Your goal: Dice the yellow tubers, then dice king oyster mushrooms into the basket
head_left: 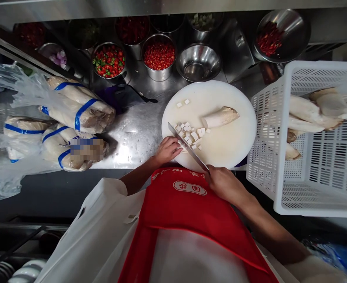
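My right hand (222,181) is wrapped round the handle of a kitchen knife (193,154), its blade slanting up and left over the round white cutting board (238,145). Close against the blade, my left hand (169,150) has its fingers curled over a pale mushroom piece, mostly hidden beneath them. Diced white mushroom cubes (194,136) lie on the blade's far side, and two loose cubes (183,103) sit higher up the board. A thick king oyster mushroom stem (220,116) with a brownish end rests right of the dice.
At right stands a white plastic basket (282,129) with several whole mushrooms (309,114). Bagged mushrooms (79,106) with blue stripes lie at left. Behind the board are a steel bowl (198,63), chopped red chillies (159,55) and mixed chillies (108,61) in metal containers.
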{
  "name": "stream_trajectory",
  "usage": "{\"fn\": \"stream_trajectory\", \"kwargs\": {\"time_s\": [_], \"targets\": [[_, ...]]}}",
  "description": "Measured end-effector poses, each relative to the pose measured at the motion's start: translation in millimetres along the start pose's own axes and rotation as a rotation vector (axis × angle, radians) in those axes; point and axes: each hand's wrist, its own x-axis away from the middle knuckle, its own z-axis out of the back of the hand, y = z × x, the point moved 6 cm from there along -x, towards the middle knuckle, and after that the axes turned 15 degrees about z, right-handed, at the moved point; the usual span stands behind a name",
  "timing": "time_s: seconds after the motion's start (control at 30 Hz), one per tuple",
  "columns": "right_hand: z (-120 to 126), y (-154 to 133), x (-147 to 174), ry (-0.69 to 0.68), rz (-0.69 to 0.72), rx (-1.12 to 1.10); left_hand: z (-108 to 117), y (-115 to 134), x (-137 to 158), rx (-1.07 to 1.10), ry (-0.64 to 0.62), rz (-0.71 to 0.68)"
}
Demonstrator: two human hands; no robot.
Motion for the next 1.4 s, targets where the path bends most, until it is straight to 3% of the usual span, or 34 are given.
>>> {"fn": "stream_trajectory", "kwargs": {"time_s": [0.2, 0.37, 0.57, 0.8, 0.97, 1.07, 1.2, 1.3, 1.4], "targets": [[-4.7, -3.4, -50.6, 0.132, 0.009, 0.018, -1.5, -0.8, 7.6, -0.017, -0.042, 0.027], [6.6, -8.0, -29.4, 0.210, 0.021, 0.013, 12.5, -3.2, 19.4, 0.010, 0.021, 0.057], [5.0, -15.9, 1.7, 0.112, 0.035, 0.005, 16.6, -6.5, 17.1, -0.015, 0.018, 0.059], [-15.1, -13.2, -36.7, 0.092, -0.028, 0.021, 7.6, -1.1, 10.4, -0.010, -0.052, -0.026], [-11.7, -8.2, -46.4, 0.269, 0.024, -0.037, 10.7, 3.2, 18.5, -0.031, -0.021, -0.061], [-4.2, -5.9, -32.9, 0.465, 0.077, -0.100, 8.2, 12.1, 26.3, -0.071, 0.034, -0.070], [0.1, 0.6, -6.9, 0.722, 0.052, -0.244, -3.7, 18.0, 26.6, -0.159, 0.034, 0.027], [-15.2, 13.2, 17.6, 0.854, -0.067, -0.505, -7.1, 18.2, 20.0, -0.165, -0.004, 0.052], [-54.0, 26.3, 42.1, 0.924, -0.194, -0.917, -1.2, 16.3, 5.9, -0.175, -0.019, 0.045]]}}
